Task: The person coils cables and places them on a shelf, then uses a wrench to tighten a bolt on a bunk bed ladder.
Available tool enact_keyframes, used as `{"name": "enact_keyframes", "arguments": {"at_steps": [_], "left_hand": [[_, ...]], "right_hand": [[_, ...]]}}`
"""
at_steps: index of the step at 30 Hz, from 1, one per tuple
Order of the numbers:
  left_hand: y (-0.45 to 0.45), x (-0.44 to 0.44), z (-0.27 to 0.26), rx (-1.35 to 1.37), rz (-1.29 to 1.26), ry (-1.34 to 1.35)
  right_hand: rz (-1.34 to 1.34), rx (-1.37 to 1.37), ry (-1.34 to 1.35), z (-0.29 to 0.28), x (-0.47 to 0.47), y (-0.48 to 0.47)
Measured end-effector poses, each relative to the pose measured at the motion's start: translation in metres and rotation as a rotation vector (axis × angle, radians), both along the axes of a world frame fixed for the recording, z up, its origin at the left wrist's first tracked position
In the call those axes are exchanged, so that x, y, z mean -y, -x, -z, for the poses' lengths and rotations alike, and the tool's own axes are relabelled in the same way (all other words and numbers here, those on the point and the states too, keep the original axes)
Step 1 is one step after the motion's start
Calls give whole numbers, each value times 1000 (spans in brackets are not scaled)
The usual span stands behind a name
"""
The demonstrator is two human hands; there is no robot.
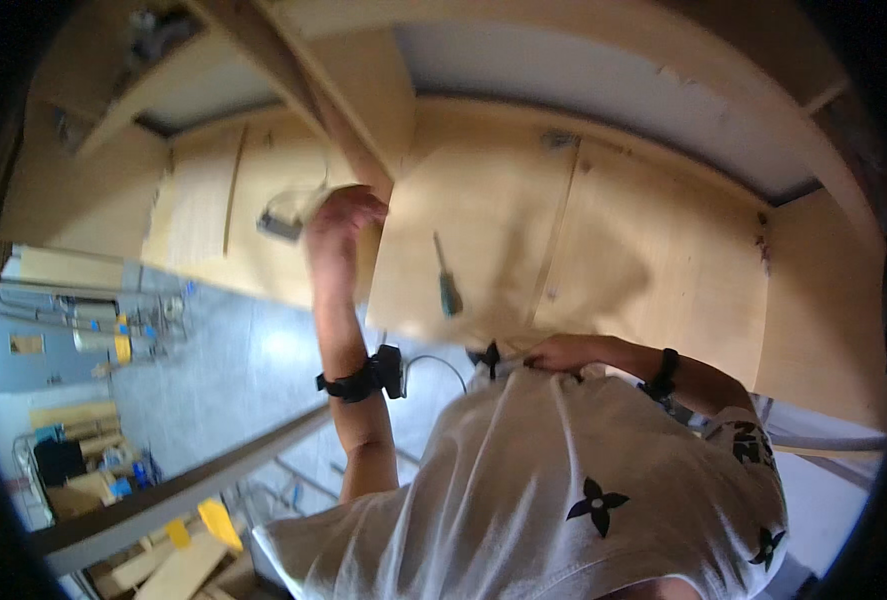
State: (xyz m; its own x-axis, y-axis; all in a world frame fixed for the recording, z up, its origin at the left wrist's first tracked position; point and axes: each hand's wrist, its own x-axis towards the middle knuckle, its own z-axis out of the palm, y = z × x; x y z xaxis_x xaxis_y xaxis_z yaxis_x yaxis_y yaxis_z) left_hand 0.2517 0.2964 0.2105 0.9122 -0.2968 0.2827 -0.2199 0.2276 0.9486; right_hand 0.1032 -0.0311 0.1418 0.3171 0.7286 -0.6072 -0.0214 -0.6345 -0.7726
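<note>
My left hand (pixel 344 214) is raised, blurred, with its fingers bent at the front edge of an upright wooden panel (pixel 374 97). Whether it grips anything does not show. Behind it, a small dark box with a cable (pixel 280 225) rests on the left wooden board. A screwdriver (pixel 448 281) with a green handle lies on the middle wooden board (pixel 481 202), its shaft pointing away from me. Low at my waist, my right hand (pixel 563 352) is against the front of my white shirt (pixel 533 465); its fingers are partly hidden.
Another board (pixel 661 255) adjoins on the right, with a side panel (pixel 826 315) beyond. A wooden rail (pixel 638 37) crosses the top. A metal beam (pixel 188 480) runs below my left arm. On the grey floor (pixel 218 360), wood offcuts (pixel 180 566) lie at the lower left.
</note>
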Motion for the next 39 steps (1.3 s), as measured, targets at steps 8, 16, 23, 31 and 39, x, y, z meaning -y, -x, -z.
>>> {"name": "enact_keyframes", "arguments": {"at_steps": [8,16,23,31,39], "left_hand": [[209,-53,237,-1108,-18,-263],[356,-85,312,-1439,-234,-384],[423,-75,294,-1431,-636,-308],[550,33,272,-1417,-900,-10],[695,109,268,-1684,-1215,318]], "right_hand": [[-19,-41,-429,139,-26,67],[-73,-324,30,109,-35,47],[-131,-340,54,114,-24,-44],[-106,-440,-46,143,-106,8],[-476,-310,25,83,-181,40]]}}
